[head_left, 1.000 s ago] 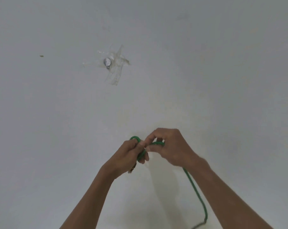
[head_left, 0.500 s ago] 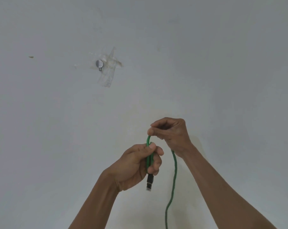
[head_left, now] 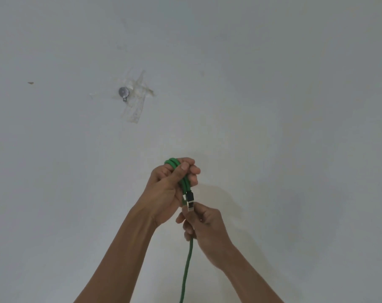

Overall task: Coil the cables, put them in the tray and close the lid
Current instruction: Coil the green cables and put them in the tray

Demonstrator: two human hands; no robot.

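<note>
Where the frame's lower edge cuts it off, just right of centre, the green cable [head_left: 187, 267] rises nearly straight up the picture, its long axis close to vertical with a slight lean to the right as it climbs. It passes into the right hand [head_left: 204, 230], low in the middle of the frame, whose fingers are curled round the strand so that the cable is hidden inside the grip. Just above that hand, and touching its thumb and forefinger, sits the cable's plug [head_left: 190, 201], a dark body with a metal tip; the tip points down the picture toward the right hand, and the plug's length runs the same near-vertical way as the strand below. Farther up, the left hand [head_left: 170, 189] grips a bundle of loops of the same cable, fingers wrapped over the strands and the thumb laid across them. The loops run lengthwise up the hand, and their bend pokes out above the fingers, at about mid-height of the frame. Both forearms enter from the bottom edge. Behind the hands lies a plain white surface. Toward the upper left on it, well apart from the hands, a small round metal piece [head_left: 122, 92] sits under crossed strips of clear tape [head_left: 137, 99], and farther left there is a tiny brown speck [head_left: 30, 83].
</note>
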